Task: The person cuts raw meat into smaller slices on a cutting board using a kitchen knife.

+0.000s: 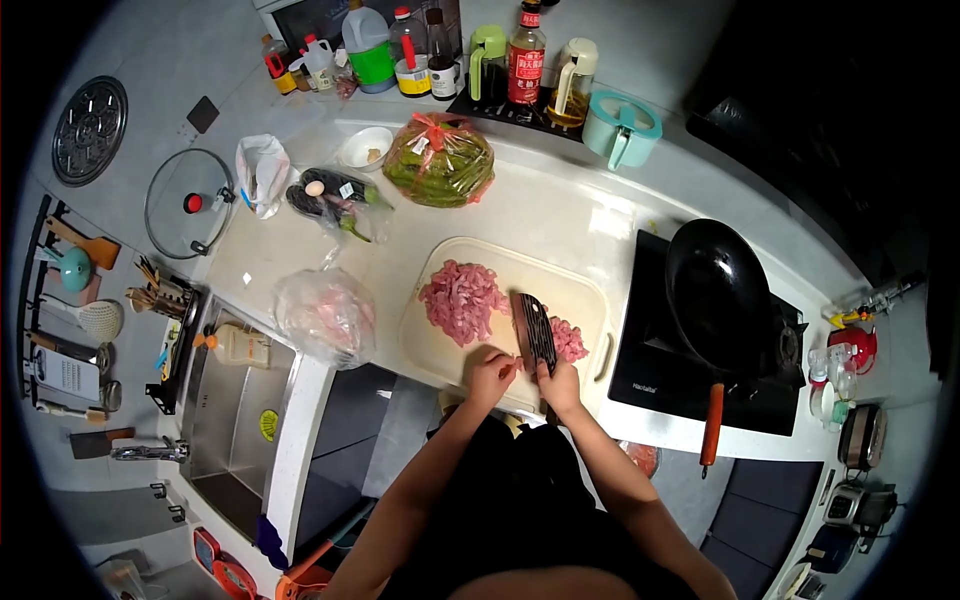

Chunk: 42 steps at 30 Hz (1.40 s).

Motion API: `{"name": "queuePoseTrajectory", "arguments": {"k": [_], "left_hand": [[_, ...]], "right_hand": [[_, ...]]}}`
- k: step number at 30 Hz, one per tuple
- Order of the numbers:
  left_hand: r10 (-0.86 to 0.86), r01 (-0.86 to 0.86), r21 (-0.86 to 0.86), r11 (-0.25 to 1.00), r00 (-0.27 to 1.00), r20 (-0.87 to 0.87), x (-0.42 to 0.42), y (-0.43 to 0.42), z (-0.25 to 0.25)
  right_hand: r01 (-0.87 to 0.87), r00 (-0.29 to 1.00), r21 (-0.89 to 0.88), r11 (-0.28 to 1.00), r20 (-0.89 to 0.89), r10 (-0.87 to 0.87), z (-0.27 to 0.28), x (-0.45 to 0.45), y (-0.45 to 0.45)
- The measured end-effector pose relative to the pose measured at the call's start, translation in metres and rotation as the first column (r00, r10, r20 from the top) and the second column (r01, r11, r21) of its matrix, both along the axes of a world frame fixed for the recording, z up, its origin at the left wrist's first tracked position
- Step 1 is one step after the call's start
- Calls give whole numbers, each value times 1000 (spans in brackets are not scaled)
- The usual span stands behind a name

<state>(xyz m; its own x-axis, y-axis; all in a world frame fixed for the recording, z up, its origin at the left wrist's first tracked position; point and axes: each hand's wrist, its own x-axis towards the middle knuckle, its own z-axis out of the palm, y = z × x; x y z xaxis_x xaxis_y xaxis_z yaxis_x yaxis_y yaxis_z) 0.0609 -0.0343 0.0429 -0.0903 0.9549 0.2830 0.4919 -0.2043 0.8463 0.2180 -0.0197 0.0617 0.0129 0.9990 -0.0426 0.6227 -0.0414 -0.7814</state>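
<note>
On the cream cutting board (pixel 430 355) lies a large pile of sliced pink meat (pixel 462 300), with a smaller pile of cut meat (pixel 569 341) to its right. Between the piles is a dark-bladed cleaver (pixel 535 325). My right hand (pixel 558 386) is wrapped round the cleaver near its handle, at the board's front edge. Just left of the blade, my left hand (pixel 494 376) has its fingers pinched on a small strip of meat (pixel 518 364).
A black wok (pixel 718 295) with a wooden handle rests on the stove (pixel 650 370) at right. Bagged green vegetables (pixel 438 165), bagged eggplants (pixel 340 200) and a plastic bag (pixel 325 315) lie behind and left. A sink (pixel 235 420) is at left; bottles (pixel 527 60) line the back.
</note>
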Motion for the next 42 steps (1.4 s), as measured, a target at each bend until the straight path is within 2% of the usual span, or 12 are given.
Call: {"name": "queuePoseTrajectory", "arguments": {"k": [5, 10, 16, 20, 21, 24, 25, 28, 33, 36, 37, 42], "left_hand": [[67, -72, -19, 997, 982, -177, 4, -2, 2], [50, -52, -14, 999, 992, -113, 6, -3, -12], [16, -17, -10, 1000, 993, -120, 7, -2, -20], [25, -19, 47, 999, 991, -129, 10, 1, -26], [5, -3, 13, 1000, 993, -119, 11, 0, -24], [17, -16, 22, 1000, 999, -28, 9, -4, -14], [35, -35, 9, 999, 999, -25, 7, -7, -9], [113, -115, 12, 993, 988, 103, -5, -9, -15], [211, -210, 21, 977, 976, -62, -15, -1, -9], [177, -186, -55, 981, 974, -144, -21, 7, -12], [185, -173, 75, 982, 962, -199, -22, 9, -11], [178, -169, 93, 981, 978, -104, -22, 10, -13]], "right_hand": [[-124, 944, -34, 992, 305, 129, 45, 4, -8], [-272, 852, -115, 955, 432, 295, 51, 13, -13], [-257, 869, -156, 954, 395, 299, 30, -1, -12], [-65, 941, -60, 996, 329, 81, 14, -22, 1], [-4, 977, -26, 1000, 211, 10, 10, -17, 5], [37, 976, -349, 936, -187, -108, 20, 0, 8], [40, 992, -171, 984, -111, -60, 8, 6, 3], [-86, 993, -87, 992, 67, 92, 22, 10, -10], [-285, 910, -189, 940, 255, 327, 27, 14, -19], [-151, 914, -109, 982, 362, 181, 24, 20, -18], [-104, 933, -81, 991, 336, 126, 27, 26, -16], [-63, 961, -78, 995, 264, 82, 31, 32, -14]]}}
